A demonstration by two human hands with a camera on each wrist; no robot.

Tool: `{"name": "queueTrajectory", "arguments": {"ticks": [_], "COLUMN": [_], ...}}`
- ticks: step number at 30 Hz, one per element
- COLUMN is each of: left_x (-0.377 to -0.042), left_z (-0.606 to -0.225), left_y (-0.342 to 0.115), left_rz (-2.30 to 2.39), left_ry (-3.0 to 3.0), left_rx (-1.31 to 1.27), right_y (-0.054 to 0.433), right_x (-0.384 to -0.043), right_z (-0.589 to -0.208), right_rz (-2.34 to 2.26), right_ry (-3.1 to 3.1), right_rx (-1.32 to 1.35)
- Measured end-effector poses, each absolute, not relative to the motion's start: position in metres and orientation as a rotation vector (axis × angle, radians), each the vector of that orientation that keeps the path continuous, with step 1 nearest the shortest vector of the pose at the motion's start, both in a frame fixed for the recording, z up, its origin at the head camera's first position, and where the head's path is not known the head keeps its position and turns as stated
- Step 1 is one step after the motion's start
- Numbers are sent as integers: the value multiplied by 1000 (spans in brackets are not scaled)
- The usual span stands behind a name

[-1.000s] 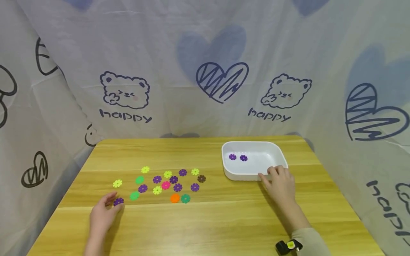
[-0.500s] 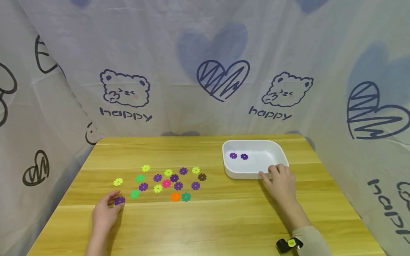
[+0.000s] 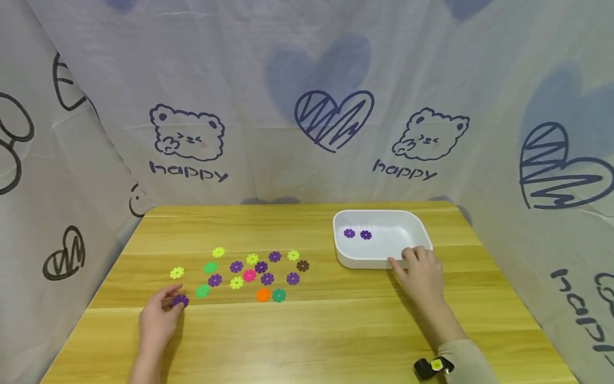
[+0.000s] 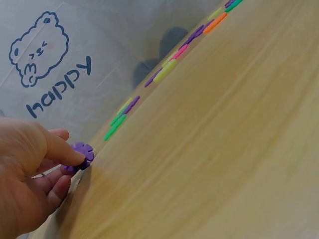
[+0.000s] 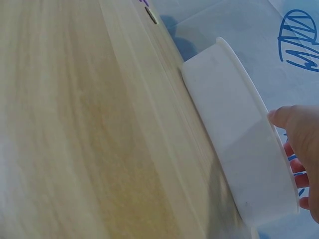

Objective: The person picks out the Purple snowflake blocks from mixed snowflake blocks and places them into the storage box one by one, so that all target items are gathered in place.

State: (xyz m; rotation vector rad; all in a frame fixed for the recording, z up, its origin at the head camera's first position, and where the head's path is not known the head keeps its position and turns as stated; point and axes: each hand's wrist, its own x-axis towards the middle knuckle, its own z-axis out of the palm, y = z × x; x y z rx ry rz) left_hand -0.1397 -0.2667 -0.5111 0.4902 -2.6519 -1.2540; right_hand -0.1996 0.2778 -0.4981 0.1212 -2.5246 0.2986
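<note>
My left hand (image 3: 157, 319) is at the left of the wooden table, pinching a purple notched plastic disc (image 4: 86, 149) between thumb and fingers. In the left wrist view the thumb covers part of the disc, which is tilted up close to the tabletop. On the right, my right hand (image 3: 423, 278) grips the near rim of a white plastic tray (image 3: 362, 263), thumb on the outer wall and fingers over the edge. Inside the tray lie two purple discs, one a purple disc (image 3: 349, 233) near its left end.
Several loose notched discs lie across the left and middle of the table (image 3: 307, 341), among them an orange disc (image 3: 263, 295), a pink disc (image 3: 249, 275) and a brown disc (image 3: 303, 265). A printed cloth (image 3: 259, 64) hangs behind and at both sides.
My left hand has closed its thumb onto the purple disc, which has tilted and shifted slightly right. The right hand keeps its grip on the tray, and the other discs lie as before.
</note>
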Motion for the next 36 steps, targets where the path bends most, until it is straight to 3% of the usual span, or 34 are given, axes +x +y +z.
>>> {"name": "queueTrajectory", "arguments": {"ticks": [16,27,36], "left_x": [-145,-147,-163], "left_z": [-498,-483,-470], "left_y": [-249,-227,-213], "left_rz": [-1972,-2115,-2162], "left_ry": [-2202,-2177,-2269], "left_rx": [664,572,339], "right_y": [280,279,279], "right_x": [-198,-197,-200], "right_z": [-497,-500,-500], "right_rz": [310,309,299], "right_ry": [-2573,-2577,-2537], "right_rx": [98,86,111]}}
